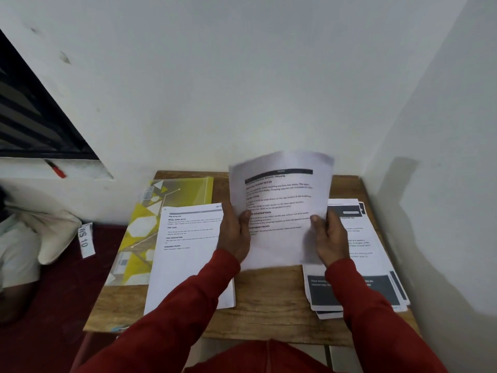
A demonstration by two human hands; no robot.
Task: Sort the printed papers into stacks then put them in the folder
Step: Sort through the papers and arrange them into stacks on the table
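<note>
While both sleeves reach in from six o'clock, the left hand [233,232] grasps the left edge of a printed sheet [279,211], thumb curled over its face, and the right hand [329,239] pinches the right edge the same way. The sheet is lifted, tilted above the centre of the wooden table [269,300]. At nine o'clock a white stack [188,254] overlaps the yellow folder [145,224]; at three o'clock lies a dark-banded stack [360,265].

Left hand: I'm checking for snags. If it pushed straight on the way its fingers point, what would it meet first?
Probably nothing before the wall: the left hand, gripping the held sheets, points away over the table. Depth is unclear.
</note>
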